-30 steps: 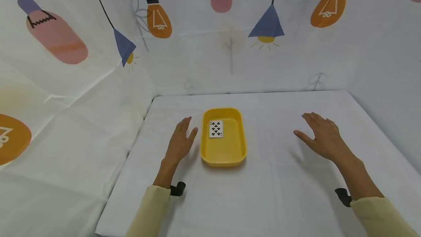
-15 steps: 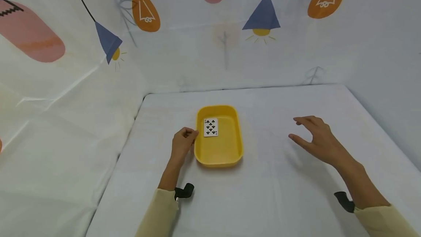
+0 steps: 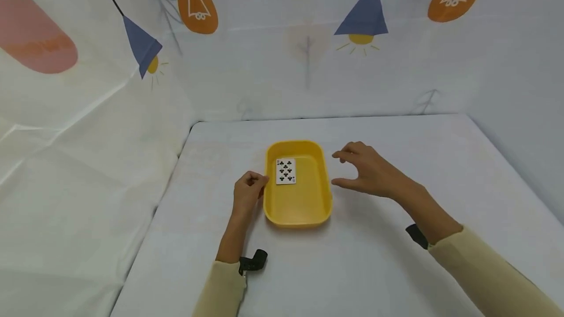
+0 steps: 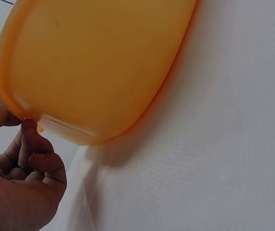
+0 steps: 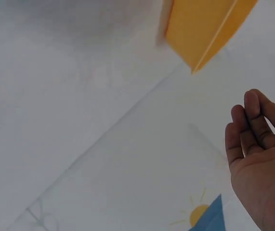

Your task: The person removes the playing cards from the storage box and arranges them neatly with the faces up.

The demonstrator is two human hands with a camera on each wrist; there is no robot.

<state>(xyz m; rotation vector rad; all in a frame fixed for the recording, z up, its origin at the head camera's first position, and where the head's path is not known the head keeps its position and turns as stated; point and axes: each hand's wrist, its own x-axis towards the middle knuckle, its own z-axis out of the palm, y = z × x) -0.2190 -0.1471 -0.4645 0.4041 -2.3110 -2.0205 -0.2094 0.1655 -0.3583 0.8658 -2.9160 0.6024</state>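
The shallow yellow tray with rounded corners (image 3: 304, 207) appears to stand on the white-covered table (image 3: 326, 278), a white rectangular playing card with black club pips (image 3: 286, 171) lying face up inside, toward its left wall. The left hand (image 3: 247, 192) pinches the tray's left rim between thumb and fingers; the right hand (image 3: 367, 170), thumb and fingers parted, holds nothing just beside the opposite rim. Judged thus, one side is gripped; the right-hand hold remains unmade.
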